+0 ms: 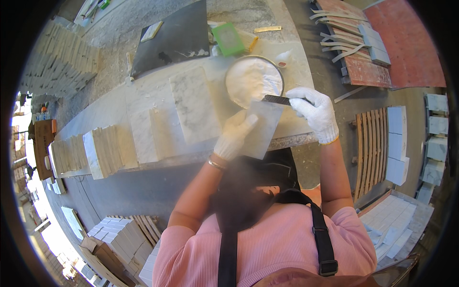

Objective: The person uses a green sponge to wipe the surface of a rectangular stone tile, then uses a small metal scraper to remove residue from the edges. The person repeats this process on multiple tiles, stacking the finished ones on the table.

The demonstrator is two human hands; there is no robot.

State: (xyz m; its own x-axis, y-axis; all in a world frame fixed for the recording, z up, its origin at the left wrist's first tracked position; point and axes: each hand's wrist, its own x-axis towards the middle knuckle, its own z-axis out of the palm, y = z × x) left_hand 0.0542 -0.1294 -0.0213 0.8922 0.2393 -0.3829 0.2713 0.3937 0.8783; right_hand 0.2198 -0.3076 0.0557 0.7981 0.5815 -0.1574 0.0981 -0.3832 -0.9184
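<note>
Near the front edge of the worktable, my gloved left hand (236, 133) is closed on the left side of a pale stone tile (266, 125), held tilted. My gloved right hand (311, 111) grips one end of a narrow dark flat tool (276, 100), perhaps a file. The tool's other end lies over the tile's upper edge, in front of a round bowl of white powder (253, 79). Whether tool and tile touch, I cannot tell. A larger veined marble tile (195, 105) lies flat to the left of my left hand.
Several tiles stand in rows (103, 150) along the table's left front edge. Behind lie a dark sheet (174, 40), a green block (228, 39) and a small white container (283, 58). To the right are a red board (406, 43) with strips and a wooden pallet (372, 148).
</note>
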